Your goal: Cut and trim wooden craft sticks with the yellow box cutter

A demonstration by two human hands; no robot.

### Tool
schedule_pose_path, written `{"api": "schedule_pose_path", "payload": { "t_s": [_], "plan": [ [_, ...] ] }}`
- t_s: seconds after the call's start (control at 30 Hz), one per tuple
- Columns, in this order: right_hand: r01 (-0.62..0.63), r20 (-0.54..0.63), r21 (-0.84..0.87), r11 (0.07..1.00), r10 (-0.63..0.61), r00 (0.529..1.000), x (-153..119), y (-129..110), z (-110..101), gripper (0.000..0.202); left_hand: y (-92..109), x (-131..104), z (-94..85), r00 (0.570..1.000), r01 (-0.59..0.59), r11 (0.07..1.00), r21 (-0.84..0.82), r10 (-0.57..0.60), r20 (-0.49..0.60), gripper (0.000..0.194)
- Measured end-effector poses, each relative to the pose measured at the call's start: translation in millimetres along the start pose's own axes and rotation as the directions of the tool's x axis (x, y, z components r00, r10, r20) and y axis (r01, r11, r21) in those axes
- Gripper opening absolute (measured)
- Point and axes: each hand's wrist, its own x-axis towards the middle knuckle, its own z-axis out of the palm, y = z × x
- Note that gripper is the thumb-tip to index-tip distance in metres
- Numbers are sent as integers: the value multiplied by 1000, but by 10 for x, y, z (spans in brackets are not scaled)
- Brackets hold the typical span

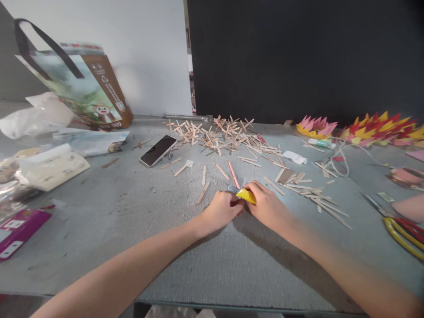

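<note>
My right hand (266, 204) grips a yellow utility knife (247, 195), its blade (233, 189) pointing left. Close against it, my left hand (221, 209) is closed, fingers curled near the blade; what it holds is hidden. Just beyond the knife lies a thin pink-and-white stick (233, 174), perhaps a pencil; its near end is hidden. Loose wooden craft sticks are scattered around, one (202, 193) just ahead of my left hand and another (274, 186) beyond my right.
Crossed sticks (202, 136) are piled at the back, near a phone (158, 151). Scissors (397, 225) and another person's hand (410, 206) are on the right. Folded-paper pieces (380, 128) stand behind. Left are a bag (82, 88), plastic packets (53, 167) and a purple pack (23, 229).
</note>
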Motion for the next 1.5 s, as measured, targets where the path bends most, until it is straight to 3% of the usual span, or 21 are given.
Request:
{"api": "schedule_pose_path", "payload": {
  "t_s": [0.13,0.27,0.4,0.5,0.6,0.77,0.97,1.3,1.5],
  "plan": [
    [-14,-55,153,988,23,998,20,59,4,17,-1,5,3,1000,17,973,-231,-16,4,10],
    [41,-63,169,985,-31,998,24,78,7,14,-78,57,6,997,48,923,-382,-65,-33,25],
    [206,-35,98,974,-203,978,-8,58,-3,11,-121,113,-15,996,4,897,-442,-43,-78,31],
    [364,9,-21,931,-364,931,-35,21,-7,13,-98,140,-31,991,-38,894,-446,-25,-134,44],
    [438,43,-87,895,-436,899,-46,-20,5,14,-67,152,-48,990,-8,886,-464,-59,-130,52],
    [390,40,-138,910,-388,921,-37,-47,43,11,-58,142,-93,989,34,845,-534,-105,-104,55],
    [376,86,-168,911,-367,926,-45,-62,54,8,-84,135,-107,990,35,858,-513,-99,-99,56],
    [284,98,-69,956,-277,956,-72,-22,74,15,-33,118,-119,993,-29,858,-513,-35,-115,57],
    [323,47,-148,935,-319,946,-40,46,73,9,-39,114,-136,991,-74,864,-499,9,-130,54]
  ]
}}
